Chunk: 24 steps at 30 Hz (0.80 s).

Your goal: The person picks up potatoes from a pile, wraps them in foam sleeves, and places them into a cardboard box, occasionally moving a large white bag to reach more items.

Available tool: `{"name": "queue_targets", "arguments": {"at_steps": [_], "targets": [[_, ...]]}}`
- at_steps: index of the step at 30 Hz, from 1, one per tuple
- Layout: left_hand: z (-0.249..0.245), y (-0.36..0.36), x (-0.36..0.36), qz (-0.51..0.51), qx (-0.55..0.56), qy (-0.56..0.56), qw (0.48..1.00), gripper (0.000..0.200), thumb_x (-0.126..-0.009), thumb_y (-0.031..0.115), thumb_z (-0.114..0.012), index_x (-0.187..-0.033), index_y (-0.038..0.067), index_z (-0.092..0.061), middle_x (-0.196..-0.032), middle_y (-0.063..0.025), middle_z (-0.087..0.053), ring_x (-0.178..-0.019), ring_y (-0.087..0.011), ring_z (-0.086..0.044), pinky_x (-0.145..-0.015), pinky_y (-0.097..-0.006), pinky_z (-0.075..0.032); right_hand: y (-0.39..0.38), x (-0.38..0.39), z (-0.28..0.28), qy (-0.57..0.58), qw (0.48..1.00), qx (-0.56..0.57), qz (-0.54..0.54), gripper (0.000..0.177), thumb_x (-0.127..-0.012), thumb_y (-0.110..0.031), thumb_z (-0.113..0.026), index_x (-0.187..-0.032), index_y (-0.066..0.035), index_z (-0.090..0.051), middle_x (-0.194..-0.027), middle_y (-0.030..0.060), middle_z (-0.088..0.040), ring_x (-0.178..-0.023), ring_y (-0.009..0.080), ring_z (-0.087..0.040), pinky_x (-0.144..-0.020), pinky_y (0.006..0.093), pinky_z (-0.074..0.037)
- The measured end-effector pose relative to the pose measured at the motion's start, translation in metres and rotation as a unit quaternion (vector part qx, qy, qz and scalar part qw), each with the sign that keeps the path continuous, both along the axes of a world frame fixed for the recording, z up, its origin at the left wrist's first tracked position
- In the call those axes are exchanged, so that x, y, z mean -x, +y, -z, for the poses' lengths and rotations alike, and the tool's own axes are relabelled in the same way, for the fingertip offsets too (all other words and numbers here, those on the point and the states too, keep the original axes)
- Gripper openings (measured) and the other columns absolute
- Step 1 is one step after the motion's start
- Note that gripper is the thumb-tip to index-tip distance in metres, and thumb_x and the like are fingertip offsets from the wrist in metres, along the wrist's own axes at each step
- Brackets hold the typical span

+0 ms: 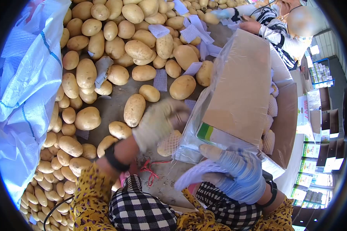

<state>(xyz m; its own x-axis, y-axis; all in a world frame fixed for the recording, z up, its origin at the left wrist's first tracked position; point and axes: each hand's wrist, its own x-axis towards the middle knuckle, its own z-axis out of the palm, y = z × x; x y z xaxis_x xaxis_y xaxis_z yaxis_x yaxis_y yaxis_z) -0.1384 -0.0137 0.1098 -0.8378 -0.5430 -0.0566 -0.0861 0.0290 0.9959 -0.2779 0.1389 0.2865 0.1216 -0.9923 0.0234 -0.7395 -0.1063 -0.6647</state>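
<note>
My left hand (160,122), in a cream glove with bare fingertips, is blurred over the potatoes beside the carton. Its fingers look apart, with nothing visible between them. Just below it lies a potato in a foam net (169,144), against the carton's plastic-lined edge. My right hand (237,175), in a blue-and-white glove, closes around a white foam net sleeve (198,173) in front of the carton. The cardboard carton (239,84) has a flap folded over, hiding much of its inside. Netted potatoes (272,106) show along its right side.
Loose potatoes (137,50) cover the floor ahead and to the left. Foam sleeves (160,81) lie scattered among them. A white woven sheet (31,88) edges the left. Red string (150,169) lies near my knees. Another person (273,25) works at upper right; stacked cartons (310,150) stand right.
</note>
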Motion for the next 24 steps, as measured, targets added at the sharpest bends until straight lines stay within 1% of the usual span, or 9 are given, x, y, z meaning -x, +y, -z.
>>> {"name": "queue_targets", "arguments": {"at_steps": [2, 3, 8, 12, 13, 15, 19, 21, 24], "targets": [[0.039, -0.040, 0.010, -0.063, 0.303, -0.187, 0.932, 0.041, -0.085, 0.020, -0.068, -0.122, 0.007, -0.055, -0.118, -0.0107, -0.058, -0.110, -0.0240, -0.057, -0.086, -0.0366, -0.050, 0.002, 0.002, -0.002, 0.019, 0.999, -0.048, -0.003, 0.047, -0.076, -0.013, -0.077, -0.121, -0.008, -0.063, -0.084, 0.0088, -0.069, -0.069, 0.0235, -0.067, -0.062, 0.0326, -0.052], [0.046, -0.053, 0.011, -0.059, 0.489, -0.291, 0.820, 0.046, -0.080, 0.013, -0.070, -0.124, 0.009, -0.053, -0.126, -0.0133, -0.055, -0.116, -0.0284, -0.054, -0.088, -0.0395, -0.049, 0.002, 0.002, -0.005, 0.033, 0.997, -0.071, -0.010, 0.045, -0.077, -0.011, -0.076, -0.120, -0.009, -0.064, -0.085, 0.0095, -0.070, -0.069, 0.0237, -0.068, -0.062, 0.0322, -0.053], [0.089, -0.081, 0.018, -0.027, 0.361, -0.441, 0.821, 0.062, -0.070, 0.011, -0.075, -0.127, 0.014, -0.050, -0.133, -0.0170, -0.048, -0.120, -0.0387, -0.049, -0.094, -0.0478, -0.047, 0.004, 0.002, -0.005, 0.007, 0.994, -0.103, -0.037, 0.041, -0.077, -0.004, -0.074, -0.115, -0.014, -0.067, -0.085, 0.0101, -0.070, -0.069, 0.0239, -0.067, -0.067, 0.0310, -0.054], [0.065, -0.078, 0.007, -0.151, 0.251, -0.381, 0.877, 0.069, -0.067, 0.015, -0.079, -0.130, 0.016, -0.050, -0.128, -0.0207, -0.053, -0.114, -0.0383, -0.056, -0.095, -0.0478, -0.047, 0.009, 0.010, 0.000, -0.028, 0.995, -0.090, -0.036, 0.037, -0.078, 0.000, -0.071, -0.112, -0.014, -0.068, -0.087, 0.0093, -0.070, -0.068, 0.0214, -0.066, -0.069, 0.0312, -0.054], [0.052, -0.076, -0.001, -0.169, 0.194, -0.336, 0.906, 0.071, -0.070, 0.022, -0.080, -0.134, 0.016, -0.049, -0.121, -0.0173, -0.060, -0.110, -0.0292, -0.060, -0.093, -0.0390, -0.049, 0.012, 0.013, 0.003, -0.059, 0.992, -0.110, -0.032, 0.040, -0.078, -0.002, -0.070, -0.116, -0.013, -0.065, -0.091, 0.0093, -0.069, -0.073, 0.0222, -0.065, -0.070, 0.0327, -0.053], [0.028, -0.057, -0.015, -0.216, -0.030, -0.075, 0.973, 0.077, -0.070, 0.025, -0.082, -0.136, 0.008, -0.046, -0.115, -0.0172, -0.063, -0.106, -0.0238, -0.063, -0.090, -0.0347, -0.050, 0.016, 0.017, 0.007, -0.134, 0.977, -0.166, 0.006, 0.045, -0.079, -0.005, -0.069, -0.122, -0.011, -0.060, -0.098, 0.0090, -0.067, -0.083, 0.0226, -0.063, -0.074, 0.0347, -0.051], [-0.074, 0.003, -0.029, -0.130, -0.078, 0.133, 0.979, 0.083, -0.066, 0.033, -0.085, -0.134, 0.003, -0.048, -0.114, -0.0158, -0.063, -0.103, -0.0234, -0.063, -0.088, -0.0353, -0.051, 0.010, 0.004, 0.001, -0.407, 0.868, -0.215, 0.186, 0.056, -0.084, -0.017, -0.069, -0.134, -0.002, -0.048, -0.114, 0.0074, -0.061, -0.109, 0.0155, -0.056, -0.093, 0.0336, -0.047], [-0.104, 0.009, -0.026, 0.003, 0.240, 0.115, 0.964, 0.087, -0.060, 0.047, -0.086, -0.130, 0.005, -0.054, -0.110, -0.0146, -0.060, -0.102, -0.0305, -0.059, -0.090, -0.0415, -0.047, 0.008, 0.008, 0.008, -0.480, 0.835, -0.213, 0.168, 0.064, -0.084, -0.027, -0.069, -0.136, 0.001, -0.044, -0.123, 0.0099, -0.056, -0.111, 0.0168, -0.055, -0.097, 0.0321, -0.044], [-0.136, 0.026, -0.014, 0.151, 0.305, 0.152, 0.928, 0.076, -0.071, 0.042, -0.079, -0.131, 0.005, -0.052, -0.110, -0.0146, -0.060, -0.099, -0.0296, -0.059, -0.089, -0.0414, -0.047, 0.014, 0.007, -0.005, -0.474, 0.835, -0.210, 0.183, 0.074, -0.084, -0.039, -0.068, -0.137, 0.003, -0.040, -0.124, 0.0121, -0.055, -0.112, 0.0176, -0.055, -0.098, 0.0304, -0.043]]}}
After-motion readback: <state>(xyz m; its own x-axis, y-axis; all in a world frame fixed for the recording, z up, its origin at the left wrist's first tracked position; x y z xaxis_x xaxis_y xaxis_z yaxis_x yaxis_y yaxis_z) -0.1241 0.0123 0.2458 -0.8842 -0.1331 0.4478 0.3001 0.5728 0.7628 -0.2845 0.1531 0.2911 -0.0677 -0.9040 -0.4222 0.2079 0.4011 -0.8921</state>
